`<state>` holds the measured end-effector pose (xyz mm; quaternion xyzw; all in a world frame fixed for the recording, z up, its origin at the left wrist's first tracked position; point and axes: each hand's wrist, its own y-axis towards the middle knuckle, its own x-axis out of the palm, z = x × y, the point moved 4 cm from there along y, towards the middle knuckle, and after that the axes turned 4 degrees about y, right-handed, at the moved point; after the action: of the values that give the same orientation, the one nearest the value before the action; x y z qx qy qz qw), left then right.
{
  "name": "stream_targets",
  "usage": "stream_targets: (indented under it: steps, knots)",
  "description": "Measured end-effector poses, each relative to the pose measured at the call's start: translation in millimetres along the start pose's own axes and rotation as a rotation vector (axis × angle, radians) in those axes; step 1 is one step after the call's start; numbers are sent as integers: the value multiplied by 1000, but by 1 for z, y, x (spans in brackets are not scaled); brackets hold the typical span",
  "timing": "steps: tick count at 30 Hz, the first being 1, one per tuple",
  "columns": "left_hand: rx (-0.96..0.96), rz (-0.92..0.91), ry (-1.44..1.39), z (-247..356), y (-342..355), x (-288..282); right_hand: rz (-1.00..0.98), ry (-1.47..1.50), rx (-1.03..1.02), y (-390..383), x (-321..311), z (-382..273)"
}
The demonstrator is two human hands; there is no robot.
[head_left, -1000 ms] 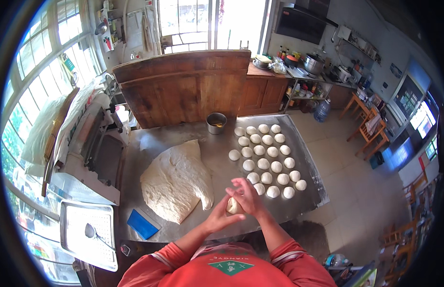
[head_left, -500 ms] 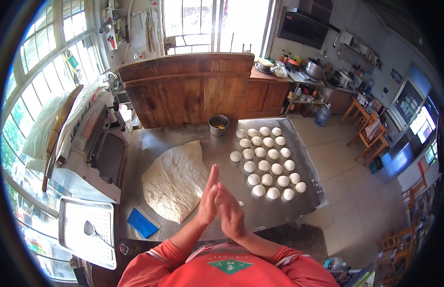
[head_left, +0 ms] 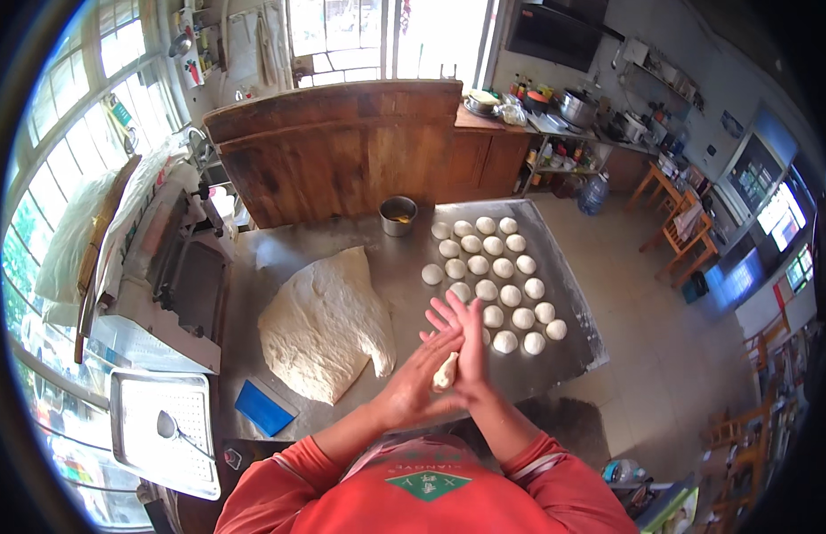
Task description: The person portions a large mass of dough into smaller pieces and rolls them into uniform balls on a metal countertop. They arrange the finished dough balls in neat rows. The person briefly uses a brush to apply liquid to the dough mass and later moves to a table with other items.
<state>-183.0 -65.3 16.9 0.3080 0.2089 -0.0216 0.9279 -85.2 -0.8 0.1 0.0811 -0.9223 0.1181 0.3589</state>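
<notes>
My left hand [head_left: 420, 376] and my right hand [head_left: 471, 354] meet in front of me, above the near part of the metal table. Pressed between the palms is a small piece of dough [head_left: 445, 372], its lower end showing below my left hand's fingers. The right hand's fingers are stretched and spread, pointing away from me; the left hand's fingers lie across the right palm. To the left, a large floury slab of dough [head_left: 319, 325] lies flat, with a tongue of dough at its right side. Several round dough balls [head_left: 503, 268] sit in rough rows on the right.
The metal table [head_left: 413, 311] has a blue scraper [head_left: 264, 408] at its near left and a metal pot [head_left: 398, 216] at its far edge. A wooden board [head_left: 342, 151] stands behind it. Left are a machine [head_left: 168, 303] and a tray [head_left: 164, 432] with a ladle [head_left: 169, 425].
My hands have shifted right and turned: from upright palms together to the left fingers lying across the right palm. The piece of dough between them shows more. The whole view has shifted slightly.
</notes>
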Motion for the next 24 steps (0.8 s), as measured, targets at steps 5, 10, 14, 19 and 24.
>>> stream_targets:
  steps: [5,10,14,19,24]
  knots:
    - [-236,333,101,-47,-11,-9,103,51,85,-6,-28,69]
    - [-210,341,-62,-25,-4,-6,28,148,361,-12,-46,104]
    - [-526,39,-162,-92,-49,0,-56,-154,537,-12,-44,104]
    - [-409,177,288,-104,-62,16,-222,-1209,-810,-19,-24,77]
    - [-609,-293,165,-149,-137,66,86,-1381,-261,40,-131,147]
